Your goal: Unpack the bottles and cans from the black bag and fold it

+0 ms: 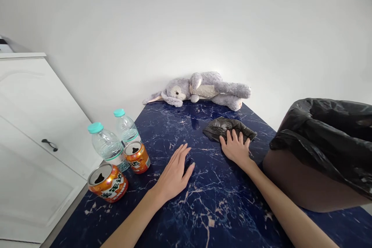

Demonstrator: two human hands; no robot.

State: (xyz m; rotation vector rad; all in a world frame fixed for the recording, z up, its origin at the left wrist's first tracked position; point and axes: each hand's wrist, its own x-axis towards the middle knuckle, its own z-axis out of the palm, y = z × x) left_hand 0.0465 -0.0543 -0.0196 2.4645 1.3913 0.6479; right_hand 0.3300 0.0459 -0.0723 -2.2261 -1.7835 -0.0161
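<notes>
My left hand (pixel 173 174) is over the middle of the dark blue marbled table (pixel 200 201), fingers stretched out and holding nothing. To its left stand two orange drink cans, a nearer can (pixel 109 184) and a farther can (pixel 137 158), both with opened tops. My right hand (pixel 236 148) lies with spread fingers on a crumpled black plastic bag (pixel 222 126), touching its near side. Part of the bag is hidden beneath those fingers. A brown trash bin (pixel 308 180) with a black liner (pixel 328 135) folded over its rim stands right of that hand.
Two clear plastic bottles with turquoise caps, a nearer bottle (pixel 109 145) and a farther bottle (pixel 128 126), stand behind the cans near the left edge. A grey plush rabbit (pixel 200 87) lies on its side against the wall. A white cabinet (pixel 37 143) borders the left.
</notes>
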